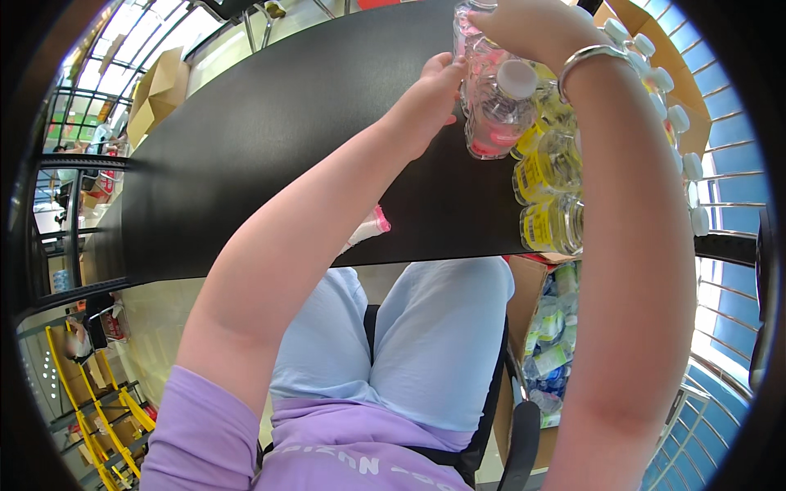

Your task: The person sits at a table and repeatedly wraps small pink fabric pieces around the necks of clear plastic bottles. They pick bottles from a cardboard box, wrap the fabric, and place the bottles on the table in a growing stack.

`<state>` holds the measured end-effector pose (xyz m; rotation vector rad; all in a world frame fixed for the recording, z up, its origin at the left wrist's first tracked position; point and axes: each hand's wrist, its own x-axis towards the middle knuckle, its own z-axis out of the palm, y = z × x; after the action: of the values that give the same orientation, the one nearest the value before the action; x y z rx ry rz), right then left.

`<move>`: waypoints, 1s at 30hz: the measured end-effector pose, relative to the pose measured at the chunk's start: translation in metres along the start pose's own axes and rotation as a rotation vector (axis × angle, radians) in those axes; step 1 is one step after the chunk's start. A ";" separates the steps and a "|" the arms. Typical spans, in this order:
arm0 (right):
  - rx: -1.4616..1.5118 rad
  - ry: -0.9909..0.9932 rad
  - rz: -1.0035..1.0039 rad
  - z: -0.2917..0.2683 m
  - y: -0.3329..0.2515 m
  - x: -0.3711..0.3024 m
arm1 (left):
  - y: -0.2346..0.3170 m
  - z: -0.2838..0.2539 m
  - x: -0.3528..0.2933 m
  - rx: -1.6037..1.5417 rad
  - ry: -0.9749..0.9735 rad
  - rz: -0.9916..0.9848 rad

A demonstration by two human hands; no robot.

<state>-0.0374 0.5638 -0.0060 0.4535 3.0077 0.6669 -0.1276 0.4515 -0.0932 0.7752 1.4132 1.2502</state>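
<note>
Clear plastic bottles with pink labels (495, 135) and white caps stand in a row at the far right of the black table (286, 139). My left hand (435, 92) is closed against the left side of this row, thumb on a bottle, some fingers curled under. Above them, my right hand (528, 24) reaches in from the right, its fingers bent round a clear bottle (465, 23) at the top edge of the view. Part of that grip is hidden. Yellow-labelled bottles (548, 225) stand beside my right forearm, which covers some of them.
More white-capped bottles (676, 119) line the right side. A small pink-and-white item (372, 227) lies near the table's front edge. Below, right of my legs, a cardboard box (524, 299) holds several bottles (553, 352). A wire rack (720, 172) stands at the right.
</note>
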 end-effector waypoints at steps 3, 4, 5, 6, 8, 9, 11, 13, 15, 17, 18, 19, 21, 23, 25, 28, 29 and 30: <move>-0.035 0.032 0.037 -0.002 0.000 0.000 | 0.001 -0.007 0.013 -0.070 0.037 0.022; -0.067 0.037 0.031 0.002 0.002 0.002 | 0.002 -0.010 0.019 -0.089 0.040 0.040; -0.106 0.033 0.044 0.006 0.006 0.000 | 0.005 -0.008 0.027 -0.081 0.049 0.044; -0.144 0.028 0.056 0.010 0.011 0.000 | 0.009 -0.004 0.036 -0.072 0.057 0.048; -0.078 0.026 0.108 0.016 0.013 0.009 | 0.012 -0.004 0.044 -0.073 0.020 0.065; -0.038 0.032 0.119 0.017 0.010 0.015 | 0.013 -0.007 0.046 -0.081 -0.025 0.078; -0.096 -0.016 0.050 0.018 0.009 0.021 | 0.013 -0.013 0.048 -0.098 -0.117 0.104; -0.136 -0.061 0.016 0.017 0.007 0.025 | 0.014 -0.018 0.052 -0.113 -0.225 0.131; -0.168 -0.113 0.044 0.016 0.012 0.021 | 0.011 -0.011 0.063 -0.156 -0.190 0.079; -0.264 -0.125 -0.003 0.012 0.014 0.016 | 0.009 -0.008 0.067 -0.185 -0.158 0.054; -0.309 -0.128 -0.034 0.012 0.014 0.015 | 0.009 -0.007 0.065 -0.192 -0.147 0.056; -0.266 -0.104 -0.015 0.014 0.015 0.015 | 0.008 -0.007 0.064 -0.200 -0.136 0.059; -0.181 -0.056 0.024 0.019 0.019 0.018 | 0.010 -0.008 0.061 -0.236 -0.180 0.053; -0.166 -0.067 0.051 0.023 0.019 0.023 | 0.010 -0.010 0.060 -0.244 -0.206 0.049; -0.174 -0.081 0.057 0.023 0.018 0.024 | 0.010 -0.012 0.060 -0.224 -0.213 0.045; -0.207 -0.112 0.042 0.020 0.016 0.021 | 0.015 -0.009 0.053 -0.207 -0.171 0.028; -0.212 -0.122 0.035 0.019 0.015 0.021 | 0.014 -0.009 0.053 -0.210 -0.167 0.029; -0.218 -0.133 0.028 0.019 0.016 0.021 | 0.014 -0.009 0.053 -0.214 -0.162 0.029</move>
<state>-0.0514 0.5912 -0.0162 0.5072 2.7692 0.9156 -0.1516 0.5011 -0.0954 0.7341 1.1214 1.3058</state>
